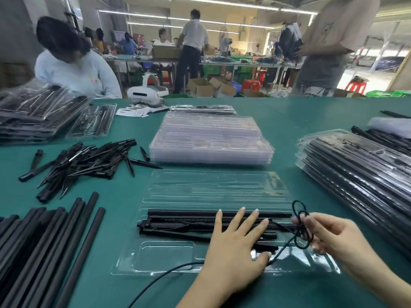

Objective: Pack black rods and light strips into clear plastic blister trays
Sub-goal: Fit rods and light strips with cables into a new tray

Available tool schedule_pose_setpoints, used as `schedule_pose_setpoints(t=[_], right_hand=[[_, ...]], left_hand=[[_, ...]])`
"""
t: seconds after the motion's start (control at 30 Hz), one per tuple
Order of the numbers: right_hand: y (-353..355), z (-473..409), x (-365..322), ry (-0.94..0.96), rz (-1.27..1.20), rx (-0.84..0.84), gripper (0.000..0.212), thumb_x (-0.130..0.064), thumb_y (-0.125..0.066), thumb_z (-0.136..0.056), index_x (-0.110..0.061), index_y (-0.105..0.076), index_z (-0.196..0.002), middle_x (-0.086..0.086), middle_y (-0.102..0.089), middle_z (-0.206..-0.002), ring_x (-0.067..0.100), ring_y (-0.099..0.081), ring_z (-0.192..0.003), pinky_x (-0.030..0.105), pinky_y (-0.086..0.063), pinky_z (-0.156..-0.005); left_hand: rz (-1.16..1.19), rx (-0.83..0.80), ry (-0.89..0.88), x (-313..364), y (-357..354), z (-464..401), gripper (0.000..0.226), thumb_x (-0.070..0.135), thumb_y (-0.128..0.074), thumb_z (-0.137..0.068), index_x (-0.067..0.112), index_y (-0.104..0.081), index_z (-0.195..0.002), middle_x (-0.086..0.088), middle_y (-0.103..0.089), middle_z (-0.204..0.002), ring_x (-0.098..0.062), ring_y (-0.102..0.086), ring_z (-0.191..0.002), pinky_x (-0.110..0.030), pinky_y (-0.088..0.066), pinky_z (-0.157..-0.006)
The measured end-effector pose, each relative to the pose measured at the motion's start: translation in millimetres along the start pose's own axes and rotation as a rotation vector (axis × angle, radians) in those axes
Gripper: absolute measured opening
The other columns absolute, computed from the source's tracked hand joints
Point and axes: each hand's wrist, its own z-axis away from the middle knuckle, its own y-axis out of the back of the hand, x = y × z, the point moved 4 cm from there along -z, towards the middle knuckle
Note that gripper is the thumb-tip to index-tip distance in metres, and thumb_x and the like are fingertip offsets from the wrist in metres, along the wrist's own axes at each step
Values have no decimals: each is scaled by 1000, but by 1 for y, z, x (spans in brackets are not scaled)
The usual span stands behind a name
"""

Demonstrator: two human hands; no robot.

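We press our left hand (236, 243) flat, fingers straight, on the light strips (200, 227) & black rod (184, 212) in the open blister tray (169, 258) on the bench (124, 196). Right hand (329, 236) pinches the coiled cord (301, 227); best keep loops tight, tuck into the tray's recess w/o lifting strips.
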Motion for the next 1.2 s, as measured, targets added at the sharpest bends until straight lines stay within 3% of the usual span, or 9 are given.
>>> schedule_pose_setpoints(t=[0.17, 0.3, 0.4, 0.57, 0.7, 0.8, 0.97, 1.07, 1.2], right_hand=[[-5, 7, -7, 136, 93, -127, 31, -21, -73, -68, -26, -76, -98, 4, -71, -84, 14, -63, -63, 19, -51, -58], [-7, 10, -8, 350, 446, -184, 32, -20, -74, -71, -34, -76, -99, -13, -57, -105, 11, -57, -80, 15, -45, -76], [-9, 10, -7, 388, 509, -228, 31, -22, -71, -74, -40, -75, -98, -19, -62, -113, 4, -58, -99, 12, -42, -90], [-13, 14, -2, 441, 582, -322, 23, -35, -75, -74, -37, -76, -97, -15, -70, -80, 3, -63, -73, 15, -48, -66], [-9, 20, 2, 538, 770, -274, 25, -47, -71, -77, -43, -73, -101, -24, -68, -89, -4, -60, -82, 17, -42, -77], [-10, 22, 4, 575, 820, -209, 20, -57, -64, -76, -48, -73, -92, -26, -62, -98, -6, -56, -88, 13, -38, -81], [-3, 12, 16, 275, 591, -286, 37, -75, -70, -54, -50, -74, -81, -17, -56, -101, 4, -57, -91, 10, -41, -79], [-4, 6, 13, 241, 614, -338, 44, -76, -71, -47, -49, -74, -81, -17, -55, -103, 7, -58, -95, 14, -42, -83], [2, 10, 2, 363, 692, -363, 28, -65, -73, -64, -46, -75, -85, -19, -57, -109, 6, -56, -101, 16, -42, -88]], left_hand=[[1, 2, -11, 0, 0, 0, 64, 55, -32, -94, 42, -5, -151, 20, 12, -157, -5, 23, -143, -48, 29, -107], [-7, 0, -10, -1, -1, -1, 64, 55, -31, -94, 40, -6, -151, 19, 11, -157, -6, 24, -142, -49, 28, -108], [-15, 0, -9, 0, -2, -1, 64, 55, -31, -94, 40, -7, -151, 19, 11, -157, -5, 24, -142, -49, 28, -108], [7, -7, -19, 0, 2, 0, 56, 42, -28, -99, 42, -5, -151, 20, 10, -158, -3, 21, -143, -46, 30, -107], [76, -23, -14, -1, 7, 1, 50, 33, -21, -103, 41, -9, -151, 21, 6, -158, 0, 17, -143, -43, 28, -108], [119, -43, 9, 0, 8, 1, 48, 42, -19, -103, 42, -12, -150, 23, 6, -157, 3, 18, -142, -42, 27, -111], [89, -65, 26, 0, 5, 2, 60, 64, -20, -94, 44, -8, -150, 24, 11, -155, 4, 25, -139, -43, 28, -110], [65, -64, 15, -1, 4, 2, 67, 70, -23, -90, 45, -6, -149, 25, 13, -154, 4, 27, -138, -42, 29, -109], [44, -71, 5, -2, 2, 0, 68, 68, -30, -90, 45, -5, -149, 23, 14, -155, 2, 27, -138, -44, 30, -109]])
